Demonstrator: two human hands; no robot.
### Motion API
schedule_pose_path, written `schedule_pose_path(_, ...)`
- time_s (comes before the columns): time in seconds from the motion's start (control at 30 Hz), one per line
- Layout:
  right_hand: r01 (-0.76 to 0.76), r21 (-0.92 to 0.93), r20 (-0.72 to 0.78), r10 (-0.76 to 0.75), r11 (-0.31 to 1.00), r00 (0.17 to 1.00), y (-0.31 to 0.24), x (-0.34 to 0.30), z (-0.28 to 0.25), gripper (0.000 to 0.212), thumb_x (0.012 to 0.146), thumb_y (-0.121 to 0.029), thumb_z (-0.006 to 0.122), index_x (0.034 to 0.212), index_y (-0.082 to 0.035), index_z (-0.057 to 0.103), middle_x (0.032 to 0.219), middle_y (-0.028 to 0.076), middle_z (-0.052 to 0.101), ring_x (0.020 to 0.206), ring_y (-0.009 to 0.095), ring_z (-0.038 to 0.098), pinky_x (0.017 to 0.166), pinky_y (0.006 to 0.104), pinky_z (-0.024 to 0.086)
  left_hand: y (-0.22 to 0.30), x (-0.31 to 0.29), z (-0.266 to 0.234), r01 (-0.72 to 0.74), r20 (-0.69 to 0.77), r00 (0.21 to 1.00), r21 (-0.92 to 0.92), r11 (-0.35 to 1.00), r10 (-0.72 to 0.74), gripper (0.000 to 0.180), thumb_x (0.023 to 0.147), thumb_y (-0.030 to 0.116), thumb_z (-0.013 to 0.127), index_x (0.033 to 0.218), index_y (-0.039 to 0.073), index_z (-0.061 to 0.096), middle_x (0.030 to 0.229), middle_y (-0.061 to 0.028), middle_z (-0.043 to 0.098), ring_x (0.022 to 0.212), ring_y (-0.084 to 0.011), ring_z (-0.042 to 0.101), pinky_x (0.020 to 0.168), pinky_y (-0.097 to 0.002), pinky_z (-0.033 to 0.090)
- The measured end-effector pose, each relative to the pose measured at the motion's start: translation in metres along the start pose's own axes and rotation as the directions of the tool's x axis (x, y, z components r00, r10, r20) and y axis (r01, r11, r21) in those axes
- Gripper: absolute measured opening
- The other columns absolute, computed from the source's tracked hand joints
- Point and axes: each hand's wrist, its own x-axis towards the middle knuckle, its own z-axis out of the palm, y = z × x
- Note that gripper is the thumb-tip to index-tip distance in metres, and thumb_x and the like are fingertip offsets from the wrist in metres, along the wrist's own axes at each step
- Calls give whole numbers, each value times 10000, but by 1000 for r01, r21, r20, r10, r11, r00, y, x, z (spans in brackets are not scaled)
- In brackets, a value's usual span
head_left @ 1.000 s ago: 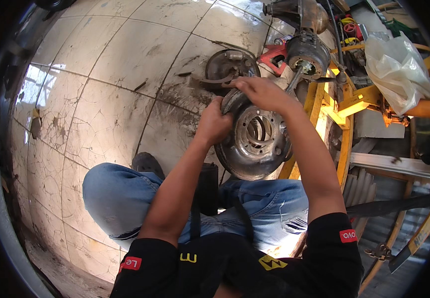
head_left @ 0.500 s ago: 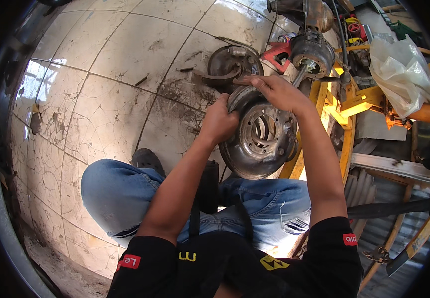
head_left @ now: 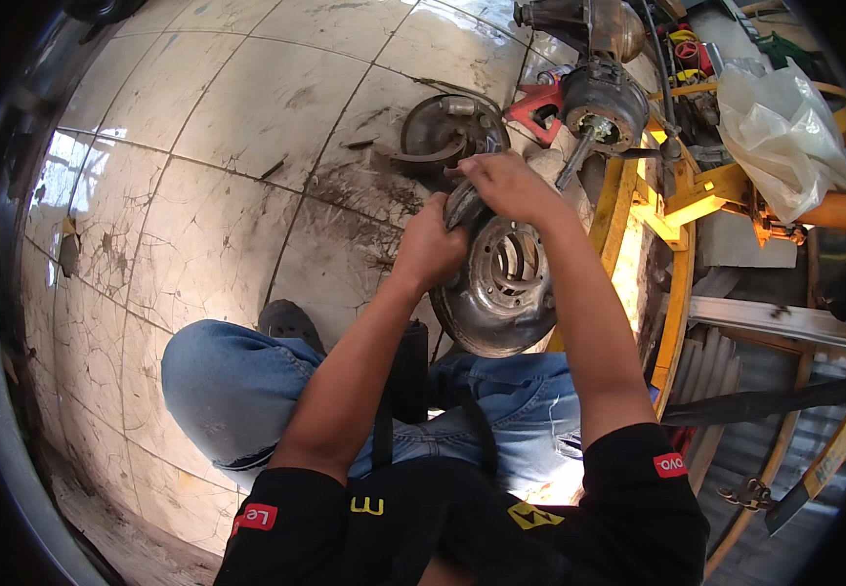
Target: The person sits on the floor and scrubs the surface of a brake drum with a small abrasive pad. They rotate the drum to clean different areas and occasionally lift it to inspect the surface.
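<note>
Swinging slightly leftward since the frame 0.5 s ago, the right hand (head_left: pixel 506 184) is now bringing its forearm across more of the drum (head_left: pixel 489 301), while the left hand (head_left: pixel 435 249) is keeping nearly the same place. On the far left, cracked floor tiles (head_left: pixel 198 215) are spreading past the left knee (head_left: pixel 232 366). Further right, the left hand is wrapping around the drum's upper-left rim, its fingers curling closely against the metal. Past the hands, a dark round plate (head_left: pixel 423 122) is lying on the tiles, with a curved metal piece (head_left: pixel 421 154) on its near side. The drum, showing small holes around a wide central hole, is standing tilted in front of the right thigh (head_left: pixel 496 386); its support underneath is not showing. Fingers of the right hand are reaching over the top edge, but whether they are pinching anything is staying impossible to tell. Steadying the drum while working along that edge is seeming to be the step in hand; the next move is probably calling for a firm left hold and an even tilt. Further right, a red stand (head_left: pixel 538 96), a dark axle housing (head_left: pixel 594 88), a yellow frame (head_left: pixel 612 210) and a plastic bag (head_left: pixel 784 137) are filling the side.
</note>
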Motion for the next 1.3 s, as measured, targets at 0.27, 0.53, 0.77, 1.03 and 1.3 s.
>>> schedule_pose_path(0.27, 38, 258, 29, -47, 965, 998, -8, -16, -26, 423, 1012, -344, 371, 1089, -82, 695, 1058, 181, 673, 1080, 369, 593, 1050, 475, 347, 7, -3, -8, 10, 43, 999, -54, 998, -8, 421, 773, 111, 605, 1154, -57, 550, 1042, -277, 644, 1030, -410, 619, 892, -430, 466)
schedule_pose_path(0.53, 24, 120, -8, -23, 992, 1000, -14, -10, -22, 410, 1014, -334, 381, 1129, -91, 690, 1077, 211, 658, 1057, 377, 597, 955, 407, 441, -1, 0, -7, 12, 12, 1000, -6, 1000, -12, 436, 777, 105, 603, 1176, -60, 546, 1054, -272, 646, 1027, -403, 621, 892, -423, 469)
schedule_pose_path(0.77, 8, 58, -29, -6, 998, 1000, 11, 4, -2, 421, 1001, -352, 371, 1094, -106, 700, 1083, 236, 645, 1078, 388, 586, 955, 452, 440, 4, 3, -2, 4, 20, 1000, -6, 1000, -4, 408, 779, 103, 601, 1156, -47, 558, 1051, -263, 647, 1013, -401, 623, 887, -419, 471)
schedule_pose_path(1.03, 41, 195, -24, -37, 980, 999, 4, -13, -20, 398, 1002, -351, 389, 1134, -141, 701, 1082, 208, 660, 1068, 379, 595, 963, 426, 441, 8, 0, -5, 0, 9, 1000, 4, 1000, 0, 416, 774, 107, 607, 1157, -49, 559, 1049, -268, 645, 1014, -400, 625, 889, -422, 472)
schedule_pose_path(1.3, -12, 183, -19, 15, 983, 1000, -6, -21, -31, 416, 1005, -341, 389, 1113, -66, 682, 1085, 226, 653, 1084, 405, 580, 976, 445, 435, 5, 2, -6, -1, 17, 1000, 17, 1000, 1, 423, 773, 105, 610, 1164, -50, 558, 1063, -273, 641, 1017, -405, 622, 885, -425, 472)
